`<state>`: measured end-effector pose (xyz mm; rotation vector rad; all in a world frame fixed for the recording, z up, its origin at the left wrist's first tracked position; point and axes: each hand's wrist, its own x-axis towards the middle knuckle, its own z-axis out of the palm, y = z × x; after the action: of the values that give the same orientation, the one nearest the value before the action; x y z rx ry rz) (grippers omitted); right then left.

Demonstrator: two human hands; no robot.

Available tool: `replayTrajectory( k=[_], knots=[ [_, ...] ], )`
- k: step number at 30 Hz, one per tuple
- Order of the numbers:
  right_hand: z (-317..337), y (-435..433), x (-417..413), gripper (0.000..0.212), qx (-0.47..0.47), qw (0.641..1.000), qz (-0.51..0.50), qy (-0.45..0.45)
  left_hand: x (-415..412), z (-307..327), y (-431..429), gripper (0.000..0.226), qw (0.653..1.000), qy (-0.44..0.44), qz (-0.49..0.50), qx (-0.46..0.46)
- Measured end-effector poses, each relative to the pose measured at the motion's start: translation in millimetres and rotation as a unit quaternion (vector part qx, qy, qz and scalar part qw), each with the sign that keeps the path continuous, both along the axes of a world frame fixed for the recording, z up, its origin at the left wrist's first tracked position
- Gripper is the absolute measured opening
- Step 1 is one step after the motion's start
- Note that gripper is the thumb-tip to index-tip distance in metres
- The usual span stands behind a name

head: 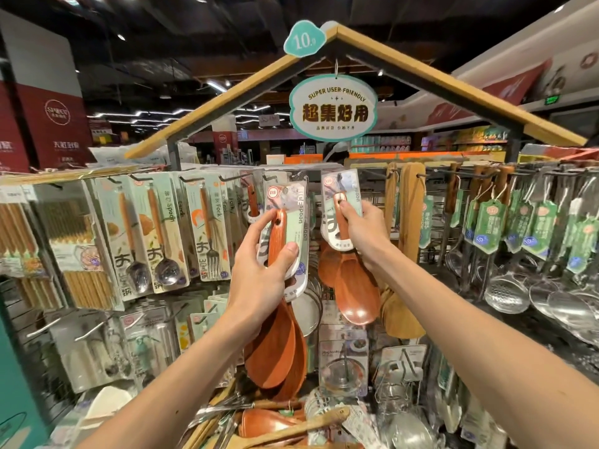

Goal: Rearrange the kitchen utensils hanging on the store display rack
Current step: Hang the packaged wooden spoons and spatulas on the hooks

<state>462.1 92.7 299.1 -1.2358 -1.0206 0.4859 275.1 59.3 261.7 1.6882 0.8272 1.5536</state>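
Wooden spatula (291, 427) lowest in frame, then left hand (259, 267) curled round one carded rice spoon (279, 236) w/ thumb across handle, right hand (359, 233) pinching second carded spoon (348, 192), both up by rack pegs (231, 177); mid re-hang prob., next needs card hole lined onto peg.
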Motion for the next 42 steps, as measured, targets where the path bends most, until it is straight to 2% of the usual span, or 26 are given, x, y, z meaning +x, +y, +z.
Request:
replayTrajectory(
  k=[10,19,25,27,32,34,38,40,41,42],
  knots=[
    [-7.5,35.6,16.7,0.025,-0.051,0.998,0.023,0.003,14.3,-7.2,11.0,0.05,0.999,0.044,0.005,0.011],
    [-9.1,36.0,20.6,0.023,-0.064,0.998,0.021,-0.008,23.3,-10.1,8.2,0.044,0.999,0.05,-0.001,-0.02],
    [-24.8,9.1,15.7,0.04,-0.067,0.982,-0.14,-0.104,23.7,-7.2,0.9,0.044,0.998,0.042,-0.009,-0.036],
    [-31.4,-15.5,0.7,0.04,-0.042,0.987,-0.113,-0.109,22.0,-5.8,-0.8,0.044,0.998,0.041,-0.014,-0.034],
    [-58.5,-69.6,-35.9,0.031,-0.025,0.992,0.061,-0.109,21.0,-11.1,-8.6,0.047,0.999,0.038,-0.031,-0.014],
    [-67.2,-81.4,-43.9,0.027,-0.019,0.989,0.102,-0.103,21.1,-15.8,-10.8,0.054,0.998,0.033,-0.04,-0.025],
    [-77.7,-93.8,-49.6,0.018,-0.02,0.992,0.109,-0.055,21.9,-26.1,-9.7,0.071,0.992,-0.003,-0.053,-0.115],
    [-78.9,-97.5,-50.6,0.017,-0.028,0.995,0.1,0.001,22.3,-29.4,-7.2,0.079,0.989,-0.001,-0.066,-0.135],
    [-79.5,-99.2,-50.7,0.019,-0.031,0.995,0.096,0.026,22.8,-30.0,-6.5,0.072,0.988,-0.004,-0.073,-0.133],
    [-81.1,-100.1,-49.9,0.019,-0.03,0.995,0.089,0.038,24.1,-31.3,-5.3,0.054,0.988,-0.01,-0.083,-0.13]
  ],
)
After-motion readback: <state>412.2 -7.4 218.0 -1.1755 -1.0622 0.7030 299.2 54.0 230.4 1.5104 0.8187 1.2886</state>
